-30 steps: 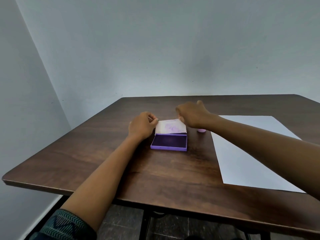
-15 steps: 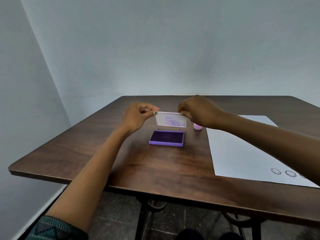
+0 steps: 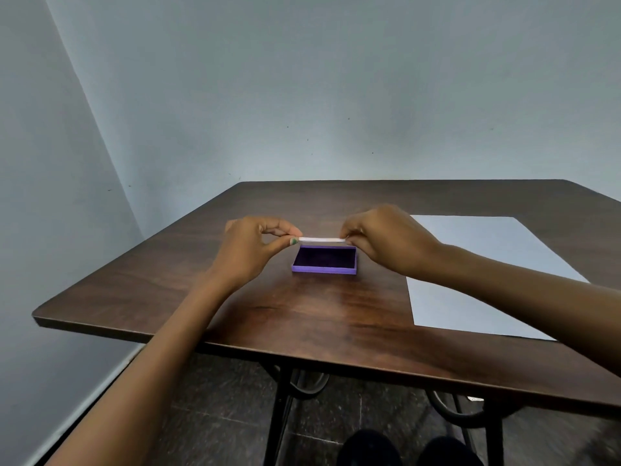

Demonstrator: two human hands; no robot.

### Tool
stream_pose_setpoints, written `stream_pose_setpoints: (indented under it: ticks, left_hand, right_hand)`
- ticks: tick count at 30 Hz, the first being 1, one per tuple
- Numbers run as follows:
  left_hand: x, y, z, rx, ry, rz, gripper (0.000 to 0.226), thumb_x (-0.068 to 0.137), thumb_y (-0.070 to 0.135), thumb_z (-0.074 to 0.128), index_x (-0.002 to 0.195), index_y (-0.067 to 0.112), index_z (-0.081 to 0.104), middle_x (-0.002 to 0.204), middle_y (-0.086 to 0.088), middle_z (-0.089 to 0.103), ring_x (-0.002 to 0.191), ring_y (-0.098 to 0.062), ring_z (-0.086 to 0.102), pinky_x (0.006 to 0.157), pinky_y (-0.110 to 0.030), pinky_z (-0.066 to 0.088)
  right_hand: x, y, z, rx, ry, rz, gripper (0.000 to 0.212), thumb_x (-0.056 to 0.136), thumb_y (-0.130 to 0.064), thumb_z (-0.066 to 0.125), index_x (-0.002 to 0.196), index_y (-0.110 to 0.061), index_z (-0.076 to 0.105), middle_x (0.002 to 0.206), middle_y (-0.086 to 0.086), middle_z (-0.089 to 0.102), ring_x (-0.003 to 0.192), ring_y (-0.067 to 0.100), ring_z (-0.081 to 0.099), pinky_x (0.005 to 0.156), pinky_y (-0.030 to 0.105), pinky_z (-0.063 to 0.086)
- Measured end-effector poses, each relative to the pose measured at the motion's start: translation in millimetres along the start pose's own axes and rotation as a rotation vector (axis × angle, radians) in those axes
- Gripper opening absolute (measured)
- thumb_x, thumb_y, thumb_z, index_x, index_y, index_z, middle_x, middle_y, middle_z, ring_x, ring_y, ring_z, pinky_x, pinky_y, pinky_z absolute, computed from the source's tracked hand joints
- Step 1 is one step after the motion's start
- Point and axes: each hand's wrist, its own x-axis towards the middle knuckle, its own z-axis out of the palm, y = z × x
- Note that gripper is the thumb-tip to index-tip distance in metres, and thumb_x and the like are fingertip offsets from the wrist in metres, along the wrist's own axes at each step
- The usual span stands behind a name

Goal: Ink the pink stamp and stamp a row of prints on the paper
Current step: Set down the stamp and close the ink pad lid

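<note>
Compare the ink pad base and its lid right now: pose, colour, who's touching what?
The ink pad base lies flat on the table; the lid is held in the air just above its far edge, seen nearly edge-on. The base is purple with a dark pad; the lid looks pale. Nothing touches the base; the left hand and right hand pinch the lid's two ends. Both look similar in width.

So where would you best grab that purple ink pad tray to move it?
By its two short ends, coming down from above. The ink pad tray lies flat and shallow on the table, its open top all wet pad, so only the thin outer walls are safe. Both hands currently hold the lid just above it.
</note>
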Motion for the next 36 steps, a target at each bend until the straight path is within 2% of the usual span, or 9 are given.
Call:
stream_pose_setpoints:
  ticks: [4, 8, 12, 14, 17, 21, 24, 27, 36]
  left_hand:
    - [-14.2, -2.9, 1.2, 0.111, -0.009, 0.06, 0.01, 0.079, 0.028, 0.074, 0.083, 0.038, 0.074, 0.085, 0.015, 0.075, 0.083, -0.01, 0.067, 0.084, -0.033, 0.048]
    - [-22.0, -3.3, 1.9, 0.199, -0.037, 0.115, 0.01, 0.077, 0.037, 0.07, 0.086, 0.041, 0.073, 0.087, 0.031, 0.065, 0.092, -0.014, 0.066, 0.093, -0.05, 0.045]
    - [-25.3, -0.5, 2.8, 0.149, -0.045, 0.118, 0.014, 0.075, 0.044, 0.068, 0.087, 0.052, 0.066, 0.077, 0.045, 0.06, 0.096, -0.007, 0.063, 0.097, -0.049, 0.044]
    - [-25.5, 0.2, 3.6, 0.09, -0.041, 0.094, 0.014, 0.074, 0.041, 0.074, 0.081, 0.051, 0.068, 0.081, 0.038, 0.064, 0.094, -0.005, 0.061, 0.097, -0.048, 0.044]
    - [-21.0, 1.5, 1.9, 0.078, -0.097, 0.012, 0.042, 0.06, 0.064, 0.069, 0.099, 0.053, 0.063, 0.105, 0.03, 0.065, 0.102, -0.003, 0.058, 0.102, -0.05, 0.04]
    - [-6.0, -0.7, -1.5, 0.091, -0.334, -0.179, 0.086, 0.057, 0.066, 0.073, 0.133, 0.037, 0.046, 0.137, 0.015, 0.052, 0.126, -0.008, 0.048, 0.112, -0.042, 0.031]
    - [1.3, 0.6, -0.8, 0.046, -0.456, -0.199, 0.069, 0.072, 0.042, 0.076, 0.134, 0.028, 0.049, 0.138, 0.011, 0.051, 0.13, -0.008, 0.042, 0.106, -0.025, 0.028]
    - [1.7, 2.1, -1.6, 0.013, -0.472, -0.204, 0.059, 0.074, 0.036, 0.076, 0.129, 0.029, 0.055, 0.128, 0.017, 0.053, 0.12, 0.002, 0.041, 0.101, -0.019, 0.025]
    - [0.1, -0.3, -4.1, 0.001, -0.492, -0.198, 0.056, 0.074, 0.031, 0.077, 0.126, 0.029, 0.058, 0.119, 0.023, 0.051, 0.115, 0.005, 0.039, 0.094, -0.013, 0.024]
  right_hand:
    - [-11.0, -4.8, 7.1, -0.006, -0.05, 0.01, 0.019, 0.089, -0.018, 0.052, 0.099, -0.018, 0.068, 0.101, 0.001, 0.071, 0.094, 0.023, 0.063, 0.087, 0.038, 0.048]
    - [-18.3, -6.1, 13.0, -0.071, -0.103, 0.028, 0.019, 0.092, -0.014, 0.047, 0.096, -0.016, 0.065, 0.098, 0.0, 0.066, 0.074, 0.019, 0.048, 0.111, 0.052, 0.028]
    - [-21.6, -8.0, 10.1, -0.07, -0.118, 0.003, 0.018, 0.092, -0.014, 0.046, 0.095, -0.015, 0.064, 0.095, -0.001, 0.064, 0.073, 0.013, 0.045, 0.1, 0.051, 0.038]
    - [-22.0, -9.6, 4.8, -0.044, -0.118, -0.02, 0.018, 0.091, -0.019, 0.049, 0.098, -0.017, 0.066, 0.099, -0.003, 0.066, 0.084, 0.014, 0.055, 0.089, 0.038, 0.043]
    - [-16.7, -8.1, -2.1, 0.046, -0.123, -0.015, 0.025, 0.087, -0.029, 0.058, 0.108, -0.017, 0.065, 0.11, -0.002, 0.068, 0.102, 0.015, 0.059, 0.079, 0.024, 0.039]
    - [0.4, -4.6, -6.3, 0.182, -0.336, 0.082, 0.059, 0.08, -0.039, 0.068, 0.132, -0.015, 0.05, 0.139, 0.001, 0.05, 0.128, 0.016, 0.044, 0.1, 0.022, 0.032]
    - [15.2, -0.8, -3.6, 0.185, -0.516, 0.151, 0.078, 0.077, -0.043, 0.07, 0.142, -0.016, 0.037, 0.15, -0.002, 0.039, 0.137, 0.015, 0.035, 0.106, 0.022, 0.026]
    - [26.1, 2.6, -1.9, 0.229, -0.6, 0.175, 0.068, 0.075, -0.039, 0.073, 0.134, -0.015, 0.048, 0.131, -0.002, 0.055, 0.123, 0.016, 0.05, 0.095, 0.021, 0.038]
    - [31.2, 0.5, -8.2, 0.2, -0.59, 0.17, 0.071, 0.069, -0.035, 0.079, 0.131, -0.014, 0.052, 0.134, 0.002, 0.058, 0.122, 0.016, 0.053, 0.104, 0.027, 0.042]
